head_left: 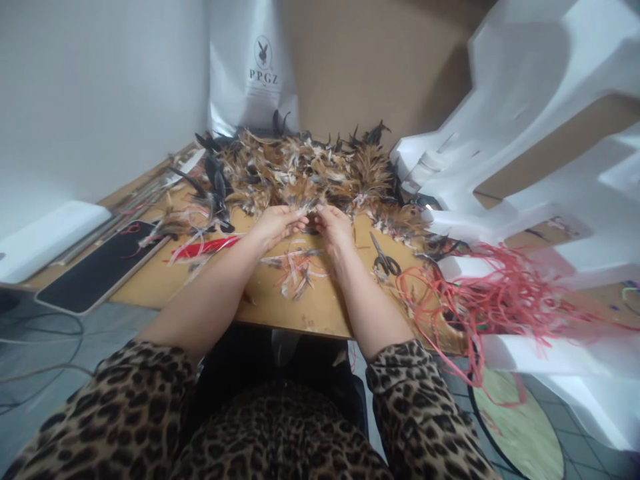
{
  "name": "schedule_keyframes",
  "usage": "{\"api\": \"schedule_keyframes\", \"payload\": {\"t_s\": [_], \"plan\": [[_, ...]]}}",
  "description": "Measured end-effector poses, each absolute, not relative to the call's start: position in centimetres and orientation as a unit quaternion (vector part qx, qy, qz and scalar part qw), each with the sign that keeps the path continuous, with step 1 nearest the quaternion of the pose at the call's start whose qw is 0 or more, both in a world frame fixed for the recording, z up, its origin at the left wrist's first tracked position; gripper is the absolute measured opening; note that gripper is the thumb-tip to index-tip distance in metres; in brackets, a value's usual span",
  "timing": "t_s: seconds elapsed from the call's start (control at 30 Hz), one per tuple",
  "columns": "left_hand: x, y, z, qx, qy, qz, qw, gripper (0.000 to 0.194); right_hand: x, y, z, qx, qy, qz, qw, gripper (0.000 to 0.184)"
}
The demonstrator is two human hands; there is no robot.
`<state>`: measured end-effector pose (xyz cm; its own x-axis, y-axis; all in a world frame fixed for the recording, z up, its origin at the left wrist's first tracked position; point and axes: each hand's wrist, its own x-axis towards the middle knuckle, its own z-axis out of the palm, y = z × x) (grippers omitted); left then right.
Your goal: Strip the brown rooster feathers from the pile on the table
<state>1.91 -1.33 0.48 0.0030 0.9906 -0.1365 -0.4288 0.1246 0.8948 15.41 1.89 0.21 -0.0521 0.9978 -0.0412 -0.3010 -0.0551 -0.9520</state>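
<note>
My left hand point(279, 224) and my right hand point(333, 227) meet at the near edge of a large heap of brown and black feathers point(285, 157). Thumb and forefinger are pinched on each hand, at the base of a small bunch of brown feathers point(303, 192). The exact grip points are small and blurred. Below the hands lie pink and white ribbon scraps point(299, 270) with bits of feather. Scissors point(385, 257) with black handles rest on the table to the right of my right hand. Left of my left hand is a bright red strip point(205, 247).
The brown tabletop point(295, 312) ends close to my body. A tangle of pink-red ribbons point(520, 293) spreads over its right side, beside white foam-like pieces point(530, 133). A dark flat panel point(100, 267) and a white box point(55, 237) lie left. A white bag point(255, 100) stands behind.
</note>
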Motion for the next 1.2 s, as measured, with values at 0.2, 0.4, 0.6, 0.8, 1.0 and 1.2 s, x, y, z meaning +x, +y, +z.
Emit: {"api": "schedule_keyframes", "payload": {"t_s": [0.2,0.4,0.6,0.8,1.0,1.2], "plan": [[1.7,-0.9,0.0,0.326,0.42,0.579,0.618,0.01,15.3,1.8,0.0,-0.423,-0.481,0.528,0.558,0.024],[2.2,-1.4,0.4,0.33,0.412,0.563,0.636,0.012,14.6,0.9,0.0,-0.405,-0.513,0.512,0.557,0.02],[2.3,-1.6,0.5,0.333,0.407,0.555,0.645,0.011,14.4,1.0,-0.5,-0.407,-0.514,0.504,0.562,0.02],[2.3,-1.6,0.5,0.347,0.414,0.55,0.637,0.012,14.3,0.7,-0.3,-0.401,-0.507,0.513,0.566,0.02],[2.3,-1.6,0.6,0.369,0.441,0.55,0.606,0.011,14.2,0.4,0.4,-0.39,-0.473,0.574,0.543,0.029],[2.4,-1.4,0.1,0.38,0.412,0.541,0.627,0.014,14.1,0.9,-0.1,-0.361,-0.402,0.644,0.541,0.03]]}}
